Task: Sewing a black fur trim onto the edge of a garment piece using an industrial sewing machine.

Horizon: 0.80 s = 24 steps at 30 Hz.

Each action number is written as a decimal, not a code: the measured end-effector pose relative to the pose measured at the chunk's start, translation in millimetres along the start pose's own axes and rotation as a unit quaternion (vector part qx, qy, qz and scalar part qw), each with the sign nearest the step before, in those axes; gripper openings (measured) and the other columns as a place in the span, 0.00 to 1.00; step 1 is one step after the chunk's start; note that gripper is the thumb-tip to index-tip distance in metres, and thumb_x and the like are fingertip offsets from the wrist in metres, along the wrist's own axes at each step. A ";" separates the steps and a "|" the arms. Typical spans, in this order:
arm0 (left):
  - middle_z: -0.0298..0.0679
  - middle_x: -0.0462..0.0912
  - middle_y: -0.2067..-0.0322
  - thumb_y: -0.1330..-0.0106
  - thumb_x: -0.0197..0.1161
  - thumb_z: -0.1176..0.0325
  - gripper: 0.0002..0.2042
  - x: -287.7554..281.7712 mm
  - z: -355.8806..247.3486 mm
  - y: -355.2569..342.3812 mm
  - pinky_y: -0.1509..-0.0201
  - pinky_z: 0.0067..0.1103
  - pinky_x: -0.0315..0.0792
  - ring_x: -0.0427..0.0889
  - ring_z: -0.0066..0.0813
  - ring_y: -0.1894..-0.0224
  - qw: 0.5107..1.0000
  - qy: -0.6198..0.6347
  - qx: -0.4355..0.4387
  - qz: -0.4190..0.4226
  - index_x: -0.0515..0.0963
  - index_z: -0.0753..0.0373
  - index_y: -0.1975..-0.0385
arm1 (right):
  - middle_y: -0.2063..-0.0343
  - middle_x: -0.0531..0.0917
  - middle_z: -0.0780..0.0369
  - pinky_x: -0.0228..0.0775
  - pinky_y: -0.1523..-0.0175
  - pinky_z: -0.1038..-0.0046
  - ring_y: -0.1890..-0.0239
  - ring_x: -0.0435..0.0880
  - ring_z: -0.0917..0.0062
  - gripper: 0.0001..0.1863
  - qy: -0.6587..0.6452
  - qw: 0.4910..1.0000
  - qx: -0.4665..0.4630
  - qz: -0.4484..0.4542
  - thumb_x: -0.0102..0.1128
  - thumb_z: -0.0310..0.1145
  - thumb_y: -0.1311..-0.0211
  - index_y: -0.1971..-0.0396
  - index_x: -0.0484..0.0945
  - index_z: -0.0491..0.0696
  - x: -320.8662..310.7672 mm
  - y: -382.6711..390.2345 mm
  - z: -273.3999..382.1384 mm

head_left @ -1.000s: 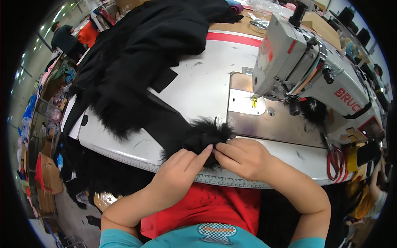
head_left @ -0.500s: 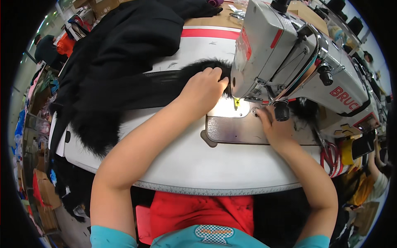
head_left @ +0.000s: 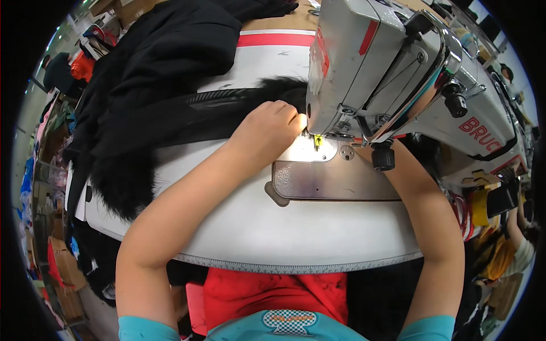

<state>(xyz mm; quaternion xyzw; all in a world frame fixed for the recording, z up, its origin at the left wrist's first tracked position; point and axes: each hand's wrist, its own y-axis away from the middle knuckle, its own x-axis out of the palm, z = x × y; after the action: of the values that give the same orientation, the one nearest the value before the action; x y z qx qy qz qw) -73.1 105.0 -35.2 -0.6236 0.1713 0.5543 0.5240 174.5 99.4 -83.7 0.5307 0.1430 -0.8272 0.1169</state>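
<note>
A white sewing machine (head_left: 347, 62) stands over its metal bed plate (head_left: 335, 183), with a yellow piece (head_left: 318, 142) beside the needle area. Just left of the needle, my left hand (head_left: 270, 128) is closed with its fingers curled on black fur trim (head_left: 284, 86). The trim joins a black garment (head_left: 170, 51) spread across the table's left side. My right hand (head_left: 368, 150) reaches under the machine arm, right of the needle. Its fingers are hidden behind the machine head and a black knob (head_left: 383, 156); what they touch does not show.
The white table (head_left: 307, 227) has a measuring tape (head_left: 284, 266) along its curved front edge. A fluffy black part (head_left: 122, 182) of the garment lies near the left edge. Red cables (head_left: 465, 213) hang beside my right forearm. Other people are in the background.
My right hand has slid farther in behind the machine head, hiding its fingers. My left hand is a little lower on the fur, and the whole view has shifted slightly.
</note>
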 end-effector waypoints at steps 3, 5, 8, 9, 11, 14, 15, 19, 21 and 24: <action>0.36 0.68 0.76 0.55 0.55 0.75 0.06 -2.8 1.2 4.0 0.60 0.22 0.66 0.71 0.30 0.68 0.999 0.038 0.030 -0.007 0.70 0.62 0.76 | 0.72 0.79 0.56 0.71 0.66 0.75 0.69 0.79 0.69 0.16 -0.106 0.994 0.006 0.026 0.54 0.41 0.43 0.64 0.74 0.42 -12.7 3.9 10.9; 0.36 0.68 0.75 0.55 0.55 0.75 0.05 -5.8 -1.5 8.9 0.59 0.23 0.66 0.71 0.31 0.68 0.996 0.071 0.046 -0.011 0.69 0.62 0.76 | 0.73 0.79 0.56 0.71 0.68 0.75 0.70 0.79 0.69 0.16 -0.129 0.991 0.007 0.046 0.55 0.41 0.44 0.65 0.74 0.42 -25.3 9.2 23.8; 0.37 0.70 0.71 0.54 0.54 0.74 0.06 -10.4 -5.8 14.1 0.55 0.24 0.66 0.72 0.32 0.64 0.992 0.117 0.040 -0.028 0.68 0.62 0.75 | 0.72 0.79 0.59 0.71 0.65 0.75 0.68 0.79 0.70 0.14 0.062 0.996 -0.006 0.062 0.55 0.39 0.44 0.64 0.75 0.44 -41.5 26.3 46.5; 0.37 0.70 0.70 0.53 0.54 0.74 0.06 -11.9 -6.2 14.6 0.55 0.24 0.66 0.72 0.32 0.64 0.991 0.131 0.038 -0.018 0.68 0.62 0.75 | 0.67 0.79 0.60 0.71 0.61 0.75 0.64 0.79 0.72 0.14 0.029 0.996 0.021 0.083 0.53 0.36 0.43 0.60 0.74 0.45 -44.5 30.4 53.1; 0.37 0.71 0.69 0.53 0.54 0.74 0.06 -15.4 -7.0 15.2 0.54 0.25 0.66 0.72 0.32 0.63 0.987 0.159 0.031 0.006 0.68 0.62 0.74 | 0.61 0.78 0.61 0.71 0.57 0.75 0.60 0.78 0.73 0.14 -0.020 0.995 0.014 0.093 0.51 0.32 0.43 0.56 0.73 0.46 -47.4 37.8 63.3; 0.36 0.70 0.70 0.52 0.54 0.73 0.10 -24.0 -11.2 18.4 0.54 0.25 0.66 0.72 0.33 0.63 0.981 0.186 0.018 0.046 0.70 0.62 0.68 | 0.60 0.77 0.60 0.71 0.56 0.75 0.60 0.78 0.71 0.13 0.016 0.991 -0.114 0.062 0.51 0.27 0.46 0.59 0.73 0.46 -49.0 43.0 68.9; 0.36 0.70 0.70 0.52 0.54 0.73 0.11 -26.2 -13.2 18.6 0.54 0.26 0.66 0.71 0.33 0.62 0.984 0.170 0.017 0.060 0.71 0.62 0.67 | 0.59 0.76 0.60 0.71 0.56 0.75 0.60 0.78 0.70 0.13 0.083 0.980 -0.174 0.052 0.51 0.27 0.47 0.59 0.73 0.46 -49.5 43.4 68.6; 0.37 0.70 0.70 0.53 0.55 0.71 0.13 -32.2 -22.0 14.9 0.54 0.26 0.66 0.71 0.33 0.62 0.993 0.098 0.037 0.048 0.74 0.64 0.65 | 0.58 0.75 0.59 0.72 0.57 0.75 0.60 0.78 0.70 0.14 -0.005 0.990 -0.127 0.057 0.52 0.26 0.51 0.61 0.73 0.46 -43.5 44.4 70.0; 0.37 0.70 0.70 0.54 0.55 0.71 0.13 -32.3 -26.8 10.1 0.54 0.26 0.66 0.71 0.32 0.62 0.995 0.074 0.057 0.020 0.74 0.66 0.66 | 0.58 0.74 0.59 0.72 0.57 0.76 0.60 0.78 0.71 0.14 0.013 0.991 -0.128 0.047 0.53 0.26 0.51 0.61 0.73 0.47 -41.8 45.0 69.7; 0.38 0.69 0.71 0.54 0.55 0.71 0.12 -32.6 -32.9 4.7 0.57 0.24 0.67 0.70 0.31 0.63 0.995 0.066 0.080 0.006 0.73 0.70 0.70 | 0.72 0.76 0.61 0.70 0.67 0.72 0.70 0.78 0.70 0.07 0.014 0.977 -0.207 -0.047 0.57 0.27 0.52 0.70 0.75 0.47 -40.3 42.6 68.1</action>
<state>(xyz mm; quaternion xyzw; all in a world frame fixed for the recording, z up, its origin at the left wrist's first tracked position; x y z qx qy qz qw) -70.6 63.4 -14.4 -0.6141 0.2531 0.4990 0.5566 148.2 36.9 -24.8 0.4991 0.3378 -0.7766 0.1834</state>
